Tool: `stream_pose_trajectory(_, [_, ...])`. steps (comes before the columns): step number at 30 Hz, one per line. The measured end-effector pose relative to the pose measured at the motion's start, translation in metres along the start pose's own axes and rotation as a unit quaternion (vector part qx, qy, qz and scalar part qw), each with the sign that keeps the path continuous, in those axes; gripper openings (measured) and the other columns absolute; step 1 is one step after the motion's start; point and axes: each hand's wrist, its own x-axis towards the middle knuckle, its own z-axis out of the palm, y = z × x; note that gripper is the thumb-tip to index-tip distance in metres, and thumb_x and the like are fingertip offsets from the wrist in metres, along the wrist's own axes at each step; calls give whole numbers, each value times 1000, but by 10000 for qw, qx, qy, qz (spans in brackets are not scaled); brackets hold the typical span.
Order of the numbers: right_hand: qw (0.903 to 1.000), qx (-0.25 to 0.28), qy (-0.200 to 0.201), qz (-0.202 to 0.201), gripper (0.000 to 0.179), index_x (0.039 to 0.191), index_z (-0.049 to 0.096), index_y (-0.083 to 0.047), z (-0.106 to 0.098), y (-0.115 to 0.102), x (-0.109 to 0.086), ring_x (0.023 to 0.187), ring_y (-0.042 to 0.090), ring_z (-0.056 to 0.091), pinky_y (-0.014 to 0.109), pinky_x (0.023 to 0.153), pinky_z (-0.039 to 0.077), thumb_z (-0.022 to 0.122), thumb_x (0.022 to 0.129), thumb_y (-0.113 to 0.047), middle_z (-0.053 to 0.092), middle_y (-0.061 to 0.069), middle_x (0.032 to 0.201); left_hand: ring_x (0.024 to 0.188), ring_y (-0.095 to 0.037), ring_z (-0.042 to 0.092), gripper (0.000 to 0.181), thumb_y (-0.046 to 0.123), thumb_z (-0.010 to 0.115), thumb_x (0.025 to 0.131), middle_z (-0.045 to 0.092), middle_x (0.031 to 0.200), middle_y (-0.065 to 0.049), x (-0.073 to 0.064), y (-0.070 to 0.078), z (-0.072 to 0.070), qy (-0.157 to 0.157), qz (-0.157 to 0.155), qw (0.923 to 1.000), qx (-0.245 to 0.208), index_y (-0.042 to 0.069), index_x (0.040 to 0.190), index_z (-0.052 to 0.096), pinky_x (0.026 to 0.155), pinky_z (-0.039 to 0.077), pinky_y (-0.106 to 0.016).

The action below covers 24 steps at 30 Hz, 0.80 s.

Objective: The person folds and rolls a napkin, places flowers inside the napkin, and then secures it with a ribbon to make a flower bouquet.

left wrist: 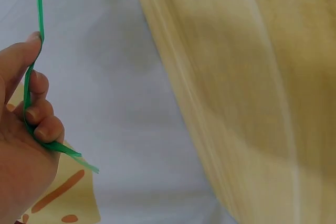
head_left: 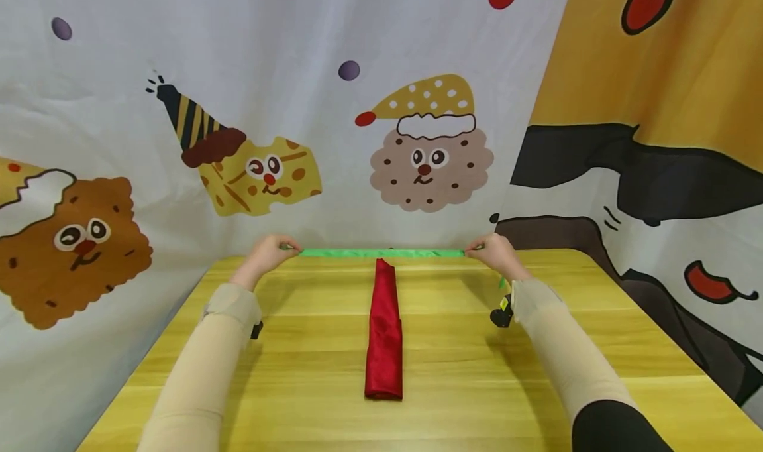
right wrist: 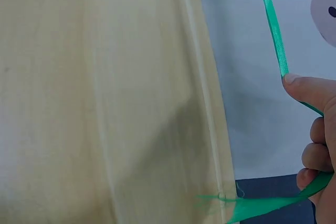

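A green ribbon (head_left: 381,253) is stretched level between my two hands near the far edge of the table. My left hand (head_left: 269,256) pinches one end, and in the left wrist view the ribbon's tail (left wrist: 63,149) comes out below the curled fingers. At the other end, my right hand (head_left: 495,252) pinches the ribbon between thumb and finger; its frayed tail (right wrist: 268,206) hangs past the palm. Between the arms a folded dark red cloth (head_left: 384,339) lies lengthwise on the table, narrower at its far end, which is just below the ribbon.
The wooden table (head_left: 310,399) has its far edge close to a hanging cloth backdrop (head_left: 334,140) printed with cartoon food. Dark wrist devices, such as the one at the right wrist (head_left: 503,313), hang beneath the cuffs.
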Motion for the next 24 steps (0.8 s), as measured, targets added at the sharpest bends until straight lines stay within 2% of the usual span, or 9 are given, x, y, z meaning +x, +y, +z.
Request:
stream_pose_trajectory(7, [9997, 171, -75, 151, 22, 102, 76, -9, -9, -3, 8, 109, 34, 57, 51, 90, 45, 71, 90, -27, 66, 15, 115, 112, -40, 53, 21, 13, 60, 97, 61, 121, -22, 10, 3, -8, -15, 177, 9998, 122, 1, 110, 71, 92, 43, -54])
stream_pose_trajectory(11, [9996, 252, -90, 107, 22, 103, 76, -8, -15, -5, 13, 110, 35, 56, 52, 91, 44, 70, 91, -25, 65, 16, 116, 111, -39, 54, 20, 13, 60, 96, 62, 120, -21, 16, 6, -13, -20, 237, 9994, 258, 2, 110, 71, 91, 44, -53])
stream_pose_trajectory(15, [9984, 541, -135, 105, 24, 105, 75, -7, -15, -2, 18, 111, 35, 55, 53, 92, 44, 69, 91, -26, 64, 17, 118, 110, -37, 55, 19, 12, 60, 96, 62, 119, -20, 23, 4, -16, 16, 298, 9990, 341, 3, 108, 71, 91, 44, -52])
stream_pose_trajectory(20, [9925, 1153, -287, 268, 29, 109, 74, -5, -7, 13, 17, 115, 35, 54, 53, 98, 41, 69, 91, -27, 64, 18, 118, 109, -37, 56, 21, 13, 61, 96, 63, 118, -19, 27, -5, -11, -79, 317, 9995, -37, 1, 110, 71, 91, 44, -52])
stream_pose_trajectory(24, [9864, 1527, -532, 305, 32, 112, 72, -1, 1, 26, 16, 116, 36, 54, 53, 100, 39, 70, 91, -26, 64, 18, 119, 111, -36, 56, 23, 16, 61, 96, 63, 119, -19, 27, -14, -3, -206, 184, 9989, -372, 2, 112, 71, 92, 44, -51])
